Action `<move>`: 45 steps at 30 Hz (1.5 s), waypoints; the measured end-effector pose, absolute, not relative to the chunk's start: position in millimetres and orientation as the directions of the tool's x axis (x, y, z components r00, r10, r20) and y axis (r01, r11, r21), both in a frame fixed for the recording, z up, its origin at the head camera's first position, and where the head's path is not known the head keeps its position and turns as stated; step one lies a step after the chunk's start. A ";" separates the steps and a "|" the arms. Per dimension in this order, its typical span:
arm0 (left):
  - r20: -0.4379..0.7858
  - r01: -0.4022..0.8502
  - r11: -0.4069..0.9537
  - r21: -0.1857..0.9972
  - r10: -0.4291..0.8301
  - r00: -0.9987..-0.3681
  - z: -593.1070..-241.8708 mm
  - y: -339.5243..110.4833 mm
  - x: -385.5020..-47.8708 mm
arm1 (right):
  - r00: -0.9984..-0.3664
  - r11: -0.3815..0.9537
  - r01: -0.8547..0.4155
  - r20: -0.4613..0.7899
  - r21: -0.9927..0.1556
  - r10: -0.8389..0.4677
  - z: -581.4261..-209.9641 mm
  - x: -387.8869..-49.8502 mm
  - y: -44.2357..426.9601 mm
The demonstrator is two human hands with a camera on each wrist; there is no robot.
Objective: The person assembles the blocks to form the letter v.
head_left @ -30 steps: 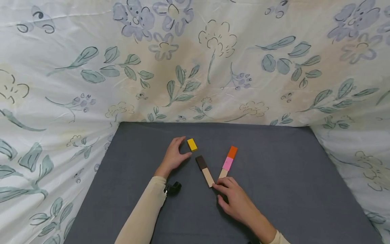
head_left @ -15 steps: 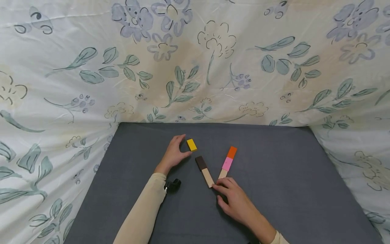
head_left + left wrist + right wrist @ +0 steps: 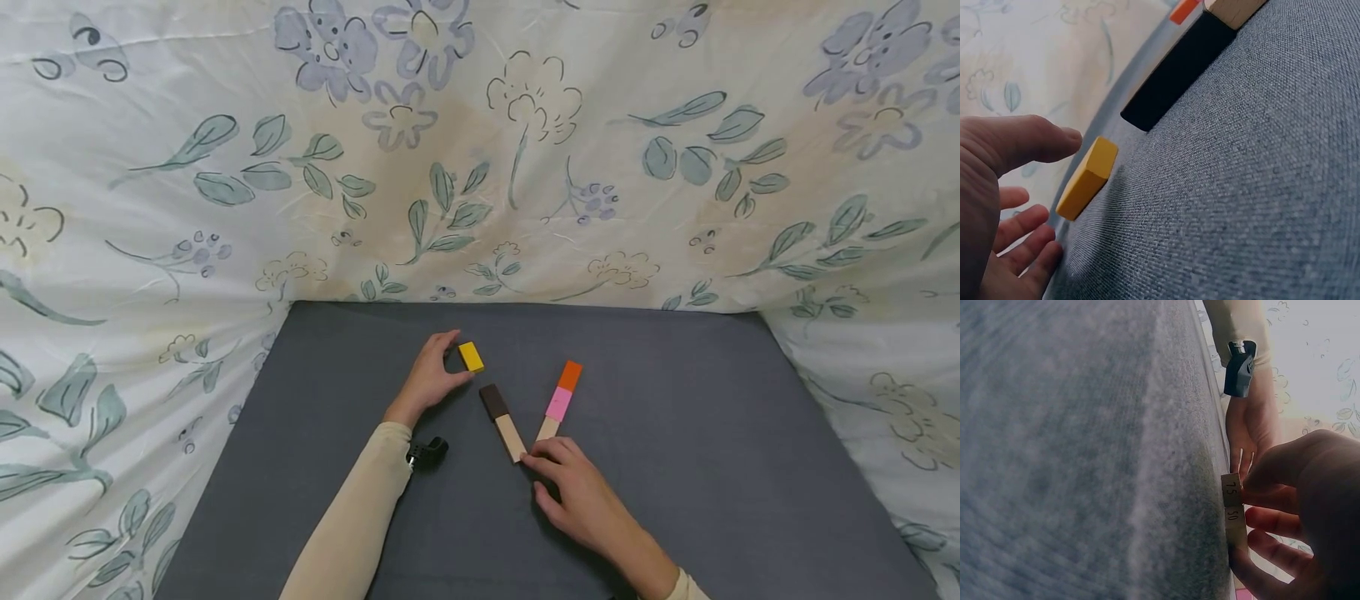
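Note:
My left hand (image 3: 430,379) is beside a small yellow block (image 3: 471,357), its thumb and fingers parted around the block's near-left side. A narrow gap shows between the thumb and the yellow block (image 3: 1088,178) in the left wrist view. Fingertips of my right hand (image 3: 577,492) rest at the near ends of two plain wooden blocks; the left one (image 3: 511,438) meets a dark brown block (image 3: 493,402). The other wooden block (image 3: 548,428), partly hidden by the fingers, lines up with a pink block (image 3: 558,404) and an orange block (image 3: 571,375). Both rows form a V.
Dark grey cloth (image 3: 712,433) covers the table. Floral fabric (image 3: 525,167) hangs behind and along both sides. A black wrist camera (image 3: 428,454) is strapped to my left wrist. Wooden block ends (image 3: 1232,500) marked 75 and 50 face the right wrist view.
My left fingertips have shifted very slightly toward the yellow block. My right hand and the blocks stay in place.

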State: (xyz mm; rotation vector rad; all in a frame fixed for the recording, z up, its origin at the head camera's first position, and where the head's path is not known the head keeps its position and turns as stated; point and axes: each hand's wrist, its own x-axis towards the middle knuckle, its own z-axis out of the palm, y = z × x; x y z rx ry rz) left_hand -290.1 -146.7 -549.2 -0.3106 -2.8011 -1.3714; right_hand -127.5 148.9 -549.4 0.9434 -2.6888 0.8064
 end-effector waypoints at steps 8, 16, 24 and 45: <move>0.087 0.181 0.590 0.787 0.185 -0.979 -550.4 -144.9 -289.4 | -0.791 0.657 -0.611 0.317 -0.441 -0.523 -549.4 -126.5 149.4; 0.084 0.182 0.598 0.781 0.188 -0.979 -552.7 -143.8 -291.4 | -0.796 0.653 -0.604 0.309 -0.456 -0.520 -548.8 -127.2 149.1; 0.056 0.152 0.619 0.771 0.172 -0.983 -552.3 -141.3 -293.3 | -0.790 0.657 -0.613 0.316 -0.440 -0.525 -547.4 -127.7 149.8; 0.042 0.112 0.642 0.759 0.123 -0.992 -551.6 -135.8 -293.8 | -0.790 0.659 -0.613 0.318 -0.437 -0.524 -547.2 -127.9 149.8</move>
